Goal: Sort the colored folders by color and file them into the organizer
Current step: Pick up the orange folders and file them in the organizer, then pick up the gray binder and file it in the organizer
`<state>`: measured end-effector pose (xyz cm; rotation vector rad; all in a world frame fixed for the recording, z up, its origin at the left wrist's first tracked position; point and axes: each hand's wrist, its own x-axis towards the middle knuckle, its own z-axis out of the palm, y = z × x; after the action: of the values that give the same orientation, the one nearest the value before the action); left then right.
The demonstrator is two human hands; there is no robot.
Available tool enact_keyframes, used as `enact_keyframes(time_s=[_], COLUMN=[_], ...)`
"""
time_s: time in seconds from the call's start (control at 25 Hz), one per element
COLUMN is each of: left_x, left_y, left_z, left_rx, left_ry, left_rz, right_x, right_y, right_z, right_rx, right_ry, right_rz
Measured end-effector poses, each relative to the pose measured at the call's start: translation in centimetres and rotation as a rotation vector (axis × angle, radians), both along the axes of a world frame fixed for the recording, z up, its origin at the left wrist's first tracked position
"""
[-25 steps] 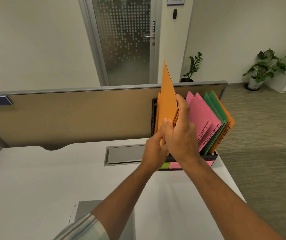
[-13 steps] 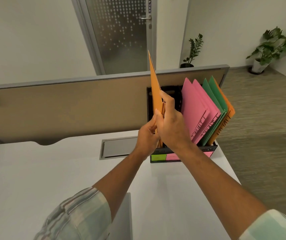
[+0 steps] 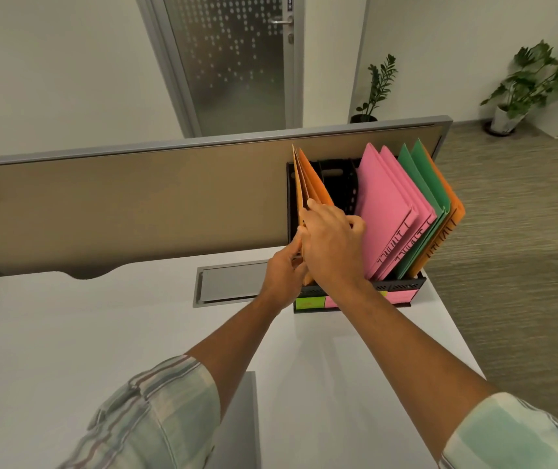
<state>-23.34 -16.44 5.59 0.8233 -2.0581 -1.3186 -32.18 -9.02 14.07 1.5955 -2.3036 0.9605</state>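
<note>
Head view: left hand (image 3: pixel 282 277) and right hand (image 3: pixel 330 245) both pinch the orange folders (image 3: pixel 308 184) standing in the organizer's (image 3: pixel 402 287) left slot at the desk's (image 3: pixel 68 333) far right; light, flexible card, probably best gripped along its near edge.

Folders (image 3: pixel 389 214) in organizer (image 3: pixel 399 286) — on desk (image 3: pixel 68 333)

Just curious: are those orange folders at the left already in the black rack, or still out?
In. The orange folders stand in the black rack's leftmost slot, lower edges behind its front rail.
</note>
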Motion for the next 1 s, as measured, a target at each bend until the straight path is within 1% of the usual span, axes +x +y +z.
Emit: enact_keyframes(time_s=[0.08, 0.2, 0.32, 0.52, 0.76, 1.0], left_x=[0.3, 0.7, 1.2, 3.7, 9.4, 15.2], left_y=[-0.1, -0.2, 0.4, 1.5, 2.8, 5.1], left_z=[0.0, 0.1, 0.6, 0.8, -0.7, -2.8], left_rx=[-0.016, -0.02, -0.075, -0.155, -0.193, -0.253], left_ry=[-0.033, -0.047, -0.073, -0.135, -0.405, -0.571], left_rz=[-0.012, -0.036, -0.055, -0.052, 0.017, -0.012], right_x=[0.0, 0.2, 0.5, 2.0, 5.1, 10.0], right_y=[0.4, 0.3, 0.1, 1.1, 4.2, 7.8], right_z=[-0.6, -0.8, -0.6, -2.0, -4.9, -8.8], right_rx=[0.064, 0.063, 0.084, 0.186, 0.218, 0.371], right_ry=[-0.027, 0.118, 0.144, 0.259, 0.277, 0.232], right_rz=[-0.017, -0.08, -0.101, -0.168, -0.153, -0.082])
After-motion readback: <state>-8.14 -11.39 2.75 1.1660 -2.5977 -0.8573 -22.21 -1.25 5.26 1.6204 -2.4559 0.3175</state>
